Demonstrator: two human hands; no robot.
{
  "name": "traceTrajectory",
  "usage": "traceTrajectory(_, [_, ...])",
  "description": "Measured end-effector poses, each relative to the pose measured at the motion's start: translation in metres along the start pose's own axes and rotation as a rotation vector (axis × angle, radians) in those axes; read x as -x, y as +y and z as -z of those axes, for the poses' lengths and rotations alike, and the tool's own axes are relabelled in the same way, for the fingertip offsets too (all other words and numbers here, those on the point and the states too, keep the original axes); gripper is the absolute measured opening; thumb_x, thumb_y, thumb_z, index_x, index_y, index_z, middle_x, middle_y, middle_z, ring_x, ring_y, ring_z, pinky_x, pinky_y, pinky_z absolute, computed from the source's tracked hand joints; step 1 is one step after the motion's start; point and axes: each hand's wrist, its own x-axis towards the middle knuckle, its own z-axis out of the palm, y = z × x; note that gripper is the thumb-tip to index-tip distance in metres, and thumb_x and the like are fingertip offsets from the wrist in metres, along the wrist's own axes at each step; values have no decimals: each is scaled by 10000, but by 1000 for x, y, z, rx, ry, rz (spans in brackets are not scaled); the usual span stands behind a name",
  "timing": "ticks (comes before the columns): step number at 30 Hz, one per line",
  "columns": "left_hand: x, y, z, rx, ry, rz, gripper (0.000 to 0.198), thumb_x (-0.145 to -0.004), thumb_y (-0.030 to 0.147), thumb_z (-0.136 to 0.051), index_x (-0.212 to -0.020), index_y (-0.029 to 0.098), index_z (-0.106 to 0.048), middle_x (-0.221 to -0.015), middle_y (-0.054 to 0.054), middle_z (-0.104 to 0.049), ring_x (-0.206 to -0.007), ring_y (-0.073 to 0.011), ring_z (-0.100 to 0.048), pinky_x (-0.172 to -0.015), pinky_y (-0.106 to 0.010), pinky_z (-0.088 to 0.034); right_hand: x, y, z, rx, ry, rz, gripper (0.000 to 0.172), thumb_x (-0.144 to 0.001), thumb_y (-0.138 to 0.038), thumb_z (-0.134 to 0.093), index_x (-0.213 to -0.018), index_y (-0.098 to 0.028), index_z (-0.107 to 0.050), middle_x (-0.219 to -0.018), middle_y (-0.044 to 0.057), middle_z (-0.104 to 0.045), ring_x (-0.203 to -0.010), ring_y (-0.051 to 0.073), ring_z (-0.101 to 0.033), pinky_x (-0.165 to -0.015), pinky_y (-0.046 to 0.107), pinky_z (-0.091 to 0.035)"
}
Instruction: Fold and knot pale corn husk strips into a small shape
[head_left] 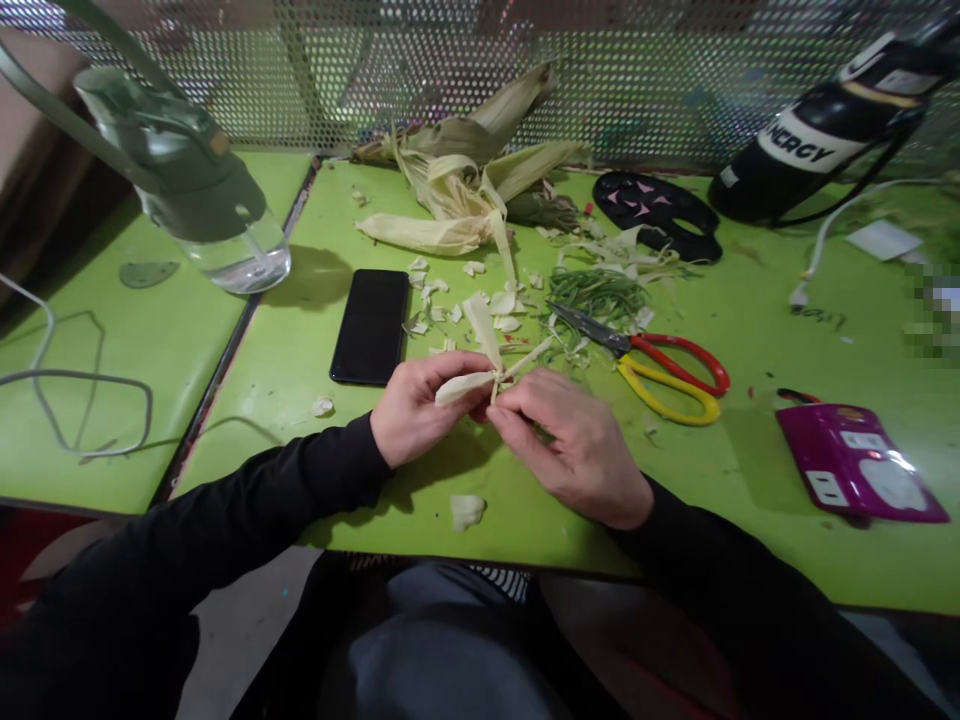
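My left hand (433,400) is closed around a small bundle of pale corn husk strips (482,332), whose ends fan out upward and sideways. The thumb and fingertips of my right hand (574,440) pinch the same husk piece near its centre. Just beyond my hands lie many husk scraps (506,303) and a heap of thin green strips (600,292). Scissors (664,375) with one red and one yellow handle rest to the right, blades toward the green heap. Farther back is a pile of whole corn husks (457,190). A single husk scrap (467,511) sits near the table edge.
A black phone (370,327) lies left of my hands. A clear-bottomed water bottle (217,200) stands at left, and a black bottle (810,140) leans at back right. A purple power strip (859,462), a white cable (814,250) and a black palette-shaped piece (656,212) are on the right.
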Motion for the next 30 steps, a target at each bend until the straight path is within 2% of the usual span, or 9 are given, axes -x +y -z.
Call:
traceTrajectory(4, [-2,1,3,0,-52,53,266,-761,346,-760,-835,117,-647,-652,14,-634,-555,-65,-577,-559,-177,-511,-1,1,2,-37,-2,-30,211,-940,-209,-516,-741,-187,-584,-658,-2,-577,-646,131,-507,-652,290,-411])
traceTrajectory(8, [-5,2,5,57,-129,178,282,-777,357,-749,-865,122,-619,-642,11,-645,-569,-82,-617,-583,-192,-531,-3,7,10,-167,29,-300,357,-1002,-317,-397,-721,-193,-579,-679,5,-576,-625,122,-518,-587,276,-408])
traceTrajectory(12, [-6,2,5,130,-127,218,316,-789,413,-730,-842,125,-612,-659,11,-635,-565,-77,-609,-578,-196,-536,-6,14,9,-435,45,-466,205,-948,-388,-532,-945,-220,-649,-853,6,-665,-776,136,-624,-676,265,-493])
traceTrajectory(15, [-6,2,6,118,-168,231,333,-828,447,-679,-829,118,-633,-656,6,-610,-554,-80,-589,-557,-207,-525,-6,16,3,-610,88,-485,137,-887,-340,-641,-967,-234,-671,-915,-1,-699,-846,139,-660,-770,271,-536])
traceTrajectory(18, [-5,4,6,77,-209,220,339,-823,453,-682,-813,116,-645,-643,11,-578,-537,-81,-561,-544,-220,-516,-5,16,0,-633,143,-486,111,-850,-323,-686,-910,-230,-691,-905,-1,-716,-838,143,-670,-803,287,-552])
traceTrajectory(22, [-6,5,5,84,-247,225,376,-818,490,-673,-751,123,-627,-636,18,-554,-540,-73,-542,-529,-207,-500,-5,17,-1,-617,187,-489,118,-848,-344,-686,-884,-232,-690,-886,-2,-715,-810,145,-672,-778,293,-565])
traceTrajectory(26, [-8,2,6,80,-216,267,440,-818,524,-658,-657,123,-579,-587,28,-529,-508,-48,-500,-496,-174,-474,-4,18,0,-555,203,-509,168,-842,-376,-692,-906,-223,-669,-867,-1,-707,-780,134,-657,-731,276,-549])
traceTrajectory(28, [-9,1,7,93,-172,273,437,-817,526,-657,-673,118,-592,-607,23,-551,-514,-44,-513,-503,-168,-482,-4,17,2,-492,172,-527,225,-866,-435,-649,-882,-211,-660,-814,4,-694,-702,126,-629,-653,266,-524])
traceTrajectory(30, [-10,-1,7,111,-123,244,395,-799,496,-688,-727,114,-620,-647,19,-576,-533,-45,-536,-508,-164,-490,-4,13,3,-411,70,-512,284,-890,-475,-598,-849,-200,-659,-765,10,-685,-646,123,-601,-591,260,-486])
